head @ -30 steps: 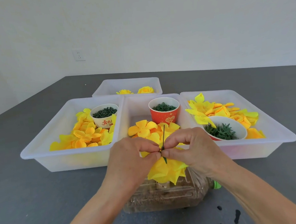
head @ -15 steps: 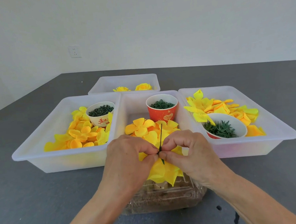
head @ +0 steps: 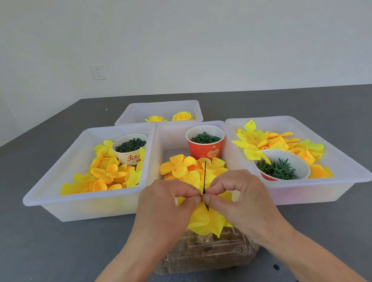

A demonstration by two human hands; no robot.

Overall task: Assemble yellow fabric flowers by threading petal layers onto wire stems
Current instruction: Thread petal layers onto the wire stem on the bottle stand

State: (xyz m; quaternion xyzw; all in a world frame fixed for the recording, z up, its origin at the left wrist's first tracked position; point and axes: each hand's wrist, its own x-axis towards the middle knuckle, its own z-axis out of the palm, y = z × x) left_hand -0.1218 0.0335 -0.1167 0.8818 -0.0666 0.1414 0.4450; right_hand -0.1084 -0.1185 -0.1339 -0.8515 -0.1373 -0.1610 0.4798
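Right now both hands, left (head: 164, 208) and right (head: 239, 200), pinch the stem (head: 205, 178) above a yellow petal layer (head: 208, 222).

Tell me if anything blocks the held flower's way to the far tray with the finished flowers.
The red cup stands in the middle tray, directly between the flower, pinched by both hands, and the far tray. Lifting over it looks feasible.

Both hands meet at centre: the left hand (head: 164, 209) and right hand (head: 239, 201) pinch a dark green wire stem (head: 205, 178) between thumbs and forefingers, yellow petal layers (head: 208, 222) bunched beneath, over a clear plastic box (head: 204, 256) and translucent trays (head: 83, 202) of petals.
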